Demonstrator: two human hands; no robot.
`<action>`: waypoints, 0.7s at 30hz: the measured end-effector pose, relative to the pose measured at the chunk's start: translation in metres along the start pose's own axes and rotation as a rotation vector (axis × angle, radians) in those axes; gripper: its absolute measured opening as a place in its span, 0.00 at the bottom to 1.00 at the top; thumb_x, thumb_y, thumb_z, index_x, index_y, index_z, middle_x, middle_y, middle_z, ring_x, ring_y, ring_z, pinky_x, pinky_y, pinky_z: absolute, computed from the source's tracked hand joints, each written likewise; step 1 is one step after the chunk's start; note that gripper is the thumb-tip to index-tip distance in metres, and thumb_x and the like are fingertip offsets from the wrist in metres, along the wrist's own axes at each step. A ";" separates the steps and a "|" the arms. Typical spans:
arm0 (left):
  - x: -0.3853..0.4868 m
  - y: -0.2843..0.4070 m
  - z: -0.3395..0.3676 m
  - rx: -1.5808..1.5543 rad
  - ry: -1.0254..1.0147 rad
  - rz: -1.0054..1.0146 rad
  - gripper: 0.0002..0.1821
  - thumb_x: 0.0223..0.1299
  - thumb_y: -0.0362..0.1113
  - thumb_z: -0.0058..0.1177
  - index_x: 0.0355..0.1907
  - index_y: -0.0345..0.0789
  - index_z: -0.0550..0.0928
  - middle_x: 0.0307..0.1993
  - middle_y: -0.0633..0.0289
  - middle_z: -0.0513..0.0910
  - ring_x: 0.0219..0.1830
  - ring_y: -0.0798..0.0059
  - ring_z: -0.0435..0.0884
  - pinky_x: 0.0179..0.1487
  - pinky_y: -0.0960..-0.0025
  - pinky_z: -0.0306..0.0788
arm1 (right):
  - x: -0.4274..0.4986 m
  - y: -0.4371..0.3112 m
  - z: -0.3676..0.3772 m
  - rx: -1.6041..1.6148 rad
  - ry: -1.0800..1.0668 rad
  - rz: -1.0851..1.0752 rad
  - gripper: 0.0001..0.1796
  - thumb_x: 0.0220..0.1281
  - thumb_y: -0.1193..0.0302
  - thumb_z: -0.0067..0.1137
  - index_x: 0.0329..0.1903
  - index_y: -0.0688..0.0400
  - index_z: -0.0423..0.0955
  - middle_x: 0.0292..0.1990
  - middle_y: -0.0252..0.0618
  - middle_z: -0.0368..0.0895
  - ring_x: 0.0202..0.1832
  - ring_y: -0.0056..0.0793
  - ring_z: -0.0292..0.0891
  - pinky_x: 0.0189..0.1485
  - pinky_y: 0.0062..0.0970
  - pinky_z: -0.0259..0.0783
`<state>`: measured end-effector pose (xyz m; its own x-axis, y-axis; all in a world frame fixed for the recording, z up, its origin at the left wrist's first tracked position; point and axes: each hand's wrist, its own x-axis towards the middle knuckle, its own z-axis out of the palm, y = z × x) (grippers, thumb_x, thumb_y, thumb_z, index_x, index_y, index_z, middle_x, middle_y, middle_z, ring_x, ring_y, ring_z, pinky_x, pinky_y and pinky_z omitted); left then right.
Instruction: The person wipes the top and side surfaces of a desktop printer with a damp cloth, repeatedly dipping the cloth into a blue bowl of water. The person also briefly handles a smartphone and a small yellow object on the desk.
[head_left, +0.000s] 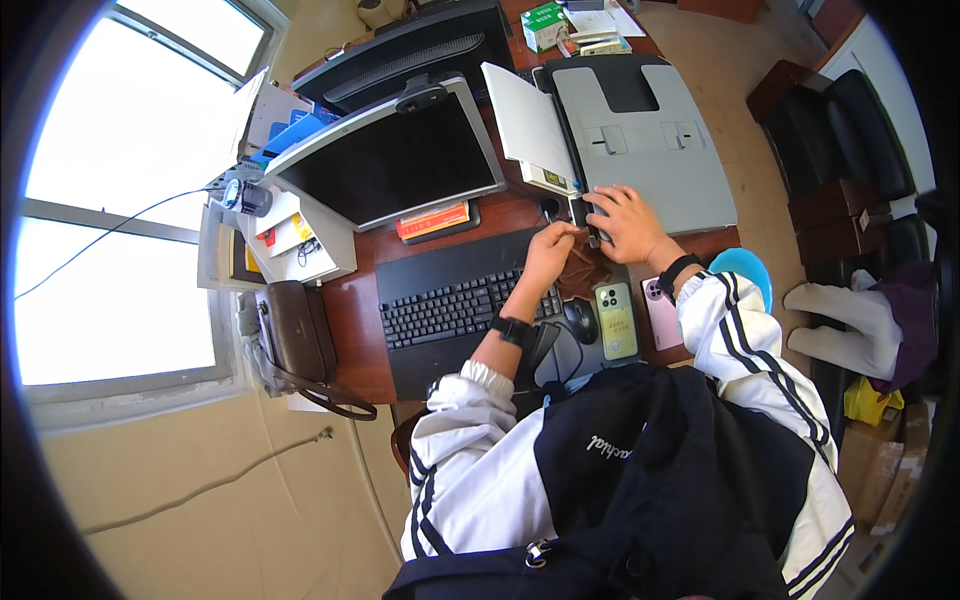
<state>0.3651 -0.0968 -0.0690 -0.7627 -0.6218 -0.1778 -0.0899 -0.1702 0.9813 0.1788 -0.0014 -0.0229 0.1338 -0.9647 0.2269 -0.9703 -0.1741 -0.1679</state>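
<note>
My right hand (624, 226) curls over a small black object (578, 212) at the printer's near left corner; the fingers hide much of it, so its kind is unclear. Close beside it, my left hand (553, 247) has thumb and fingers drawn together at the object's near end. Whether the left fingertips pinch something cannot be made out. Beneath both hands lies a crumpled brown cloth (581, 274). A grey and black printer (645, 161) stands just beyond my right hand. White sheets or a folder (525, 112) lean upright along the printer's left side.
A black keyboard (450, 307), black mouse (581, 321), green phone (616, 321) and pink phone (660, 319) lie nearer me. The monitor (390, 154) stands left of the printer. A brown leather bag (298, 334) rests at the desk's left edge. Another person's legs (847, 322) show at right.
</note>
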 end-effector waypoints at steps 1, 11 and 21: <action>-0.008 0.014 -0.002 -0.151 0.009 -0.010 0.11 0.68 0.26 0.42 0.44 0.29 0.82 0.40 0.59 0.86 0.43 0.75 0.83 0.48 0.73 0.75 | 0.000 0.000 -0.001 0.008 -0.011 0.005 0.18 0.42 0.66 0.63 0.41 0.52 0.79 0.62 0.41 0.72 0.69 0.43 0.62 0.71 0.49 0.56; -0.058 0.129 0.005 -0.687 -0.110 0.132 0.11 0.73 0.27 0.39 0.49 0.30 0.78 0.41 0.57 0.84 0.40 0.75 0.84 0.47 0.71 0.78 | 0.005 -0.008 -0.014 0.518 0.082 0.140 0.29 0.48 0.65 0.63 0.58 0.53 0.76 0.62 0.43 0.74 0.67 0.45 0.65 0.71 0.42 0.59; -0.050 0.162 0.029 -0.850 -0.227 0.281 0.12 0.74 0.31 0.43 0.55 0.29 0.74 0.51 0.51 0.80 0.52 0.65 0.80 0.58 0.62 0.75 | -0.035 -0.060 -0.061 2.051 -0.134 0.575 0.38 0.69 0.42 0.50 0.63 0.65 0.71 0.53 0.46 0.81 0.55 0.32 0.77 0.56 0.31 0.72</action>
<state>0.3704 -0.0711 0.1013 -0.8006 -0.5756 0.1662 0.5496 -0.5952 0.5863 0.2202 0.0548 0.0378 0.0780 -0.9639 -0.2544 0.6279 0.2457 -0.7385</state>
